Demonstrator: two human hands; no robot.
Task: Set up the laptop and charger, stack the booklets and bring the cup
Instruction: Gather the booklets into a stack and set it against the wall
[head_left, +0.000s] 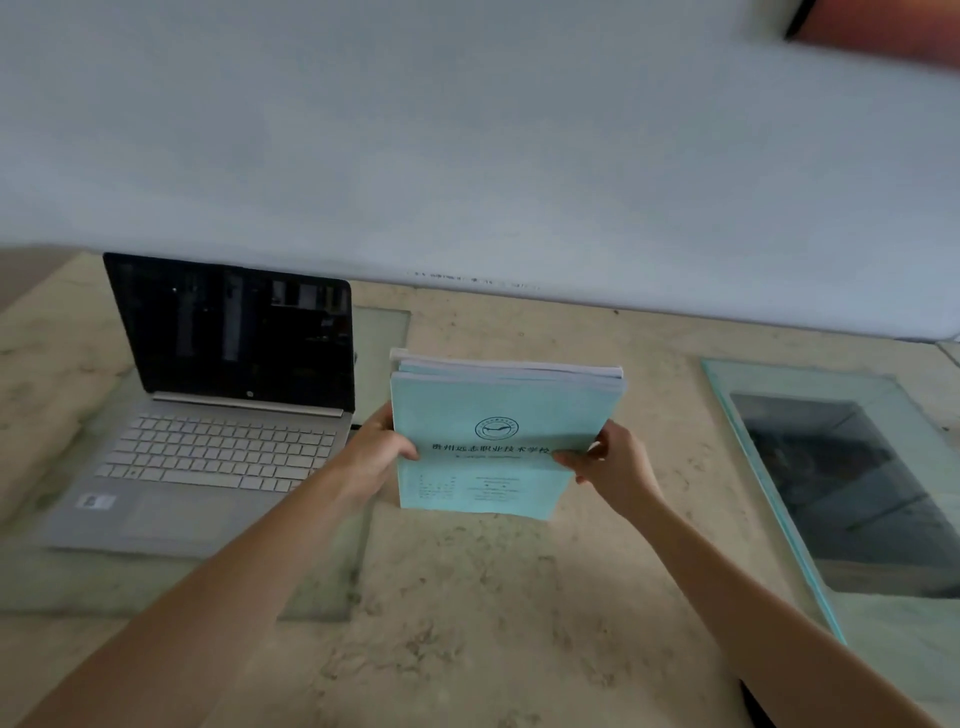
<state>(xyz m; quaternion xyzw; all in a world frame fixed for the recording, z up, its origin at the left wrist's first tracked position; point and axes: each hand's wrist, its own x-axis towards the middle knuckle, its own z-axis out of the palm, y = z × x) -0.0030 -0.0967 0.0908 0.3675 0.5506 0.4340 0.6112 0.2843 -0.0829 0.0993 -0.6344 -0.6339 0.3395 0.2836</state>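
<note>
A stack of light blue booklets (498, 410) with a round emblem and dark print on the top cover stands tilted up on its lower edge at the middle of the table. My left hand (376, 452) grips its left edge and my right hand (610, 462) grips its right edge. To the left, a silver laptop (208, 452) sits with its lid up and its screen dark. No charger or cup is in view.
The beige stone table (467, 623) has glass panels set into it: one under the laptop (379, 332) and one at the right (857, 493) showing a dark space below. A pale wall (467, 156) runs along the table's far edge.
</note>
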